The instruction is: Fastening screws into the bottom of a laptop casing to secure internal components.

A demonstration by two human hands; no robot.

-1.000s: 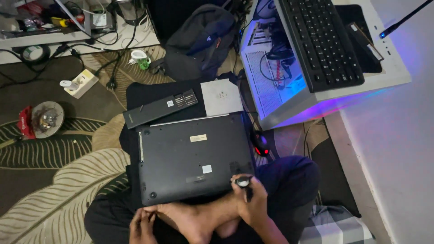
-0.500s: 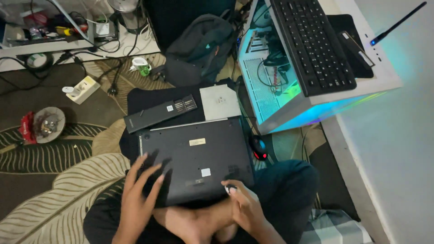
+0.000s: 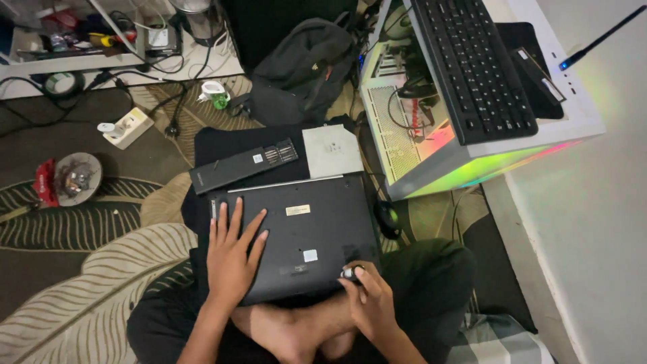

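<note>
A dark laptop point(image 3: 310, 229) lies upside down across my crossed legs, its underside facing up. My left hand point(image 3: 232, 259) rests flat on its left part, fingers spread. My right hand point(image 3: 367, 303) grips a small screwdriver point(image 3: 350, 274) with a silver cap, its tip against the laptop's near right corner. A long black bit case point(image 3: 242, 165) and a grey flat drive point(image 3: 331, 150) lie just beyond the laptop on a black cloth.
A white computer case point(image 3: 472, 162) with coloured lights lies on its side at right, a black keyboard point(image 3: 472, 64) on top. A black mouse point(image 3: 387, 217) sits beside the laptop. A dark backpack point(image 3: 303, 67), cables, a power adapter point(image 3: 125, 127) and a round dish point(image 3: 75, 176) lie on the patterned rug.
My left hand rose from my lap and settled flat on the laptop's left side. My right hand stayed at the near right corner with the screwdriver.
</note>
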